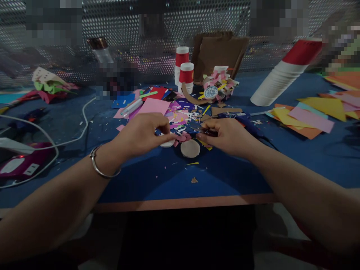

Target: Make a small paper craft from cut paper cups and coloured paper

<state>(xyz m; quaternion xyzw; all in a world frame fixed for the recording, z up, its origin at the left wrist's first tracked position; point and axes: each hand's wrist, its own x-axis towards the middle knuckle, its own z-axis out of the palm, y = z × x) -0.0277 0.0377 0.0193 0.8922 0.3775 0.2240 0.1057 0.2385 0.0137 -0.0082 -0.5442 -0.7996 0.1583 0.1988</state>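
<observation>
My left hand (149, 133), with a bangle at the wrist, is closed in a pinch over a white disc (168, 142). Whatever lies between its fingertips is too small to make out. Right beside them is a crumpled pink paper strip (182, 137). My right hand (225, 135) is wrapped round dark, shiny scissors (207, 131), their blades pointing left over the scraps. Between both hands, on the blue table, lies a round grey-beige disc (190, 149). Paper scraps (180, 116) in many colours are strewn just beyond the hands.
Red-and-white paper cups (186, 75) stand at the back, beside a paper-covered craft piece (219, 84) and a cardboard sheet (219, 52). A tall cup stack (284, 75) leans at right near coloured paper (306, 118). A white cable (84, 116) runs from a purple power strip (25, 163).
</observation>
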